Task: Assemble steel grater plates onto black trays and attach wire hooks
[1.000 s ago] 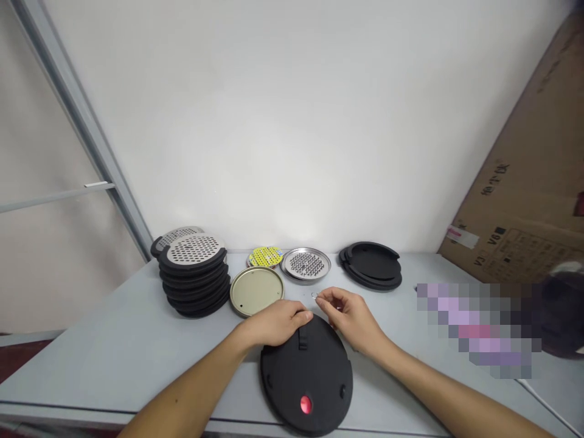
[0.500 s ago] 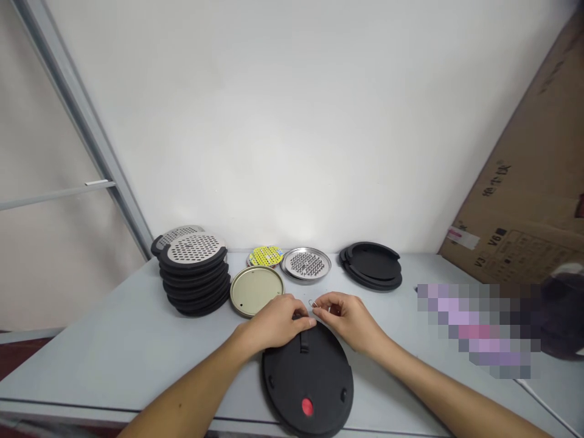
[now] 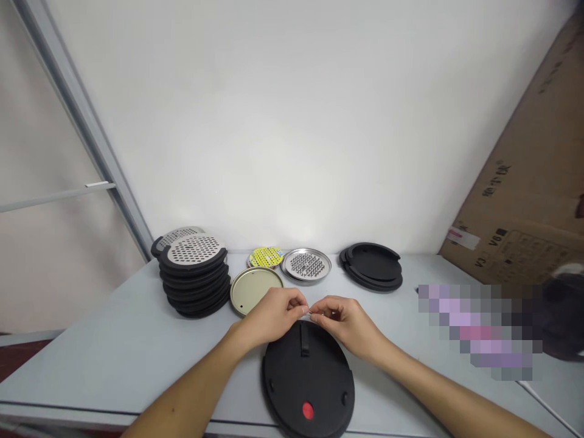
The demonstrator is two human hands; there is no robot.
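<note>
A round black disc [image 3: 314,371] with a red spot and a short strap [image 3: 304,338] lies in front of me, its underside-like face up. Just above its far edge, my right hand [image 3: 344,319] pinches a small wire loop [image 3: 310,313], mostly hidden by the fingers. My left hand [image 3: 283,310] meets it there, thumb and forefinger pressed together on the same wire piece. Behind my left hand lies a pale gold round tray [image 3: 255,289], partly covered by the hand.
At left stands a stack of black discs [image 3: 196,298] topped by a perforated metal grater plate [image 3: 194,249]. Along the wall are a yellow perforated disc [image 3: 266,257], metal grater plates [image 3: 306,265] and black round holders [image 3: 371,264]. A cardboard box [image 3: 524,201] leans at right, near a blurred purple item [image 3: 460,319].
My left hand has left the black disc's strap and risen slightly to the wire loop. The right hand has shifted a little left and down, so the fingertips now meet.
</note>
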